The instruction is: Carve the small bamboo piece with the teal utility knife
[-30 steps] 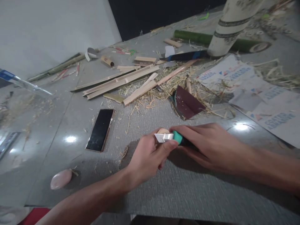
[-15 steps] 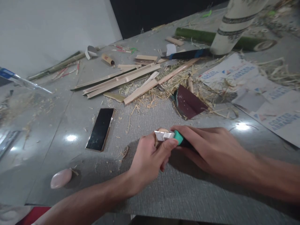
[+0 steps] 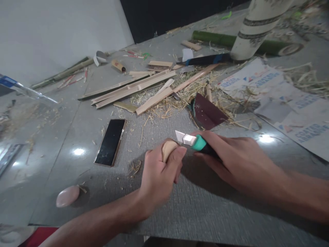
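My left hand (image 3: pixel 160 168) is closed around a small pale wooden piece (image 3: pixel 169 150), of which only a rounded end shows between thumb and fingers. My right hand (image 3: pixel 231 161) grips a utility knife (image 3: pixel 199 142) with a green and black handle. Its short blade points left, just above and to the right of the wooden piece, with a gap between them. Both hands are over the near part of the grey table (image 3: pixel 205 212). Most of the wooden piece and the rear of the knife handle are hidden by my fingers.
A phone (image 3: pixel 110 142) and a pinkish oval object (image 3: pixel 68 196) lie to the left. Beyond my hands are split bamboo strips (image 3: pixel 133 87), shavings, folded dark red sandpaper (image 3: pixel 208 111) and white-backed abrasive sheets (image 3: pixel 295 103). A green bamboo pole (image 3: pixel 218 38) lies at the back.
The utility knife has moved up and right, off the wooden piece. My left hand has shifted slightly left, and more of the wooden piece now shows.
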`<state>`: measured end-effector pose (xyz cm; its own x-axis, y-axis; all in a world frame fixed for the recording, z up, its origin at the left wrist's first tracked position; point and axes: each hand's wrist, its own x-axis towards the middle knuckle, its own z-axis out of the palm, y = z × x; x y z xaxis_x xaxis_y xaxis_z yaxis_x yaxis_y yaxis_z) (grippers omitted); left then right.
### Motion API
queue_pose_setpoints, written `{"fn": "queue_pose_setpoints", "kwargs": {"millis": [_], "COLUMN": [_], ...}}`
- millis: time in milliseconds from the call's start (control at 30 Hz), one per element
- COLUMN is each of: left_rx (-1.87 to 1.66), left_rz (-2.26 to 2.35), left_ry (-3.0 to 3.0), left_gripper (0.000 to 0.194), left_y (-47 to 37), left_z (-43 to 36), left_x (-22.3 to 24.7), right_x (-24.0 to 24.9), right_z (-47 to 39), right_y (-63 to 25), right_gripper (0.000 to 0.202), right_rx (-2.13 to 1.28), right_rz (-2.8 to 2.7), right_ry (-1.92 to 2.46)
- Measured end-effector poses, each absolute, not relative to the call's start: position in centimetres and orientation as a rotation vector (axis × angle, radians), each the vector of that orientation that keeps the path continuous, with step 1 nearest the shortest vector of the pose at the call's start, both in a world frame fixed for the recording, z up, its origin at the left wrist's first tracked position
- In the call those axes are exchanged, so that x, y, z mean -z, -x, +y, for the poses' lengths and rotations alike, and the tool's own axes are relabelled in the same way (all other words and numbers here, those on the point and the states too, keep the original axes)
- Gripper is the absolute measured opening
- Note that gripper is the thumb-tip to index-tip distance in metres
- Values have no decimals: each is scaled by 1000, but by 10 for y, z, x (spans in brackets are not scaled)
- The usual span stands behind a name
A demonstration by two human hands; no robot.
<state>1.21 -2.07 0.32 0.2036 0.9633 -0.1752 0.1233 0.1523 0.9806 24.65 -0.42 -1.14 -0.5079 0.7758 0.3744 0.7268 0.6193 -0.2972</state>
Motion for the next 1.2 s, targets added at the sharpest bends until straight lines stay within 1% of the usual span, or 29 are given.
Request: {"fn": "queue_pose_setpoints", "kwargs": {"millis": [167,533,700,900,1100,1200], "left_rx": [-888,-765,-770,-773,-772,-770], "left_rz": [994,947,943,932,916,909], "left_ry": [-1231,-1198,-1182,-1150,-1143,-1125], "left_gripper": [55,35,35,33,36,37], "left_y": [-9,-9,-8,-7,-7,-7], "left_z": [-15,-11,-13,-12,-11,-11], "left_x": [3,1,3,7,6,8], "right_x": [10,9,15,25,23,19], "right_z": [6,6,5,3,4,7], "right_y": [-250,-253,-253,-254,-254,-253], "right_gripper": [22,25,29,29,29,26], "right_rx": [-140,-336,-327,-318,-334,-361], "right_rz": [-2367,-2414,-2404,-2375,-2378,-2403], "right_ry": [1113,1037,1031,1028,1016,967]}}
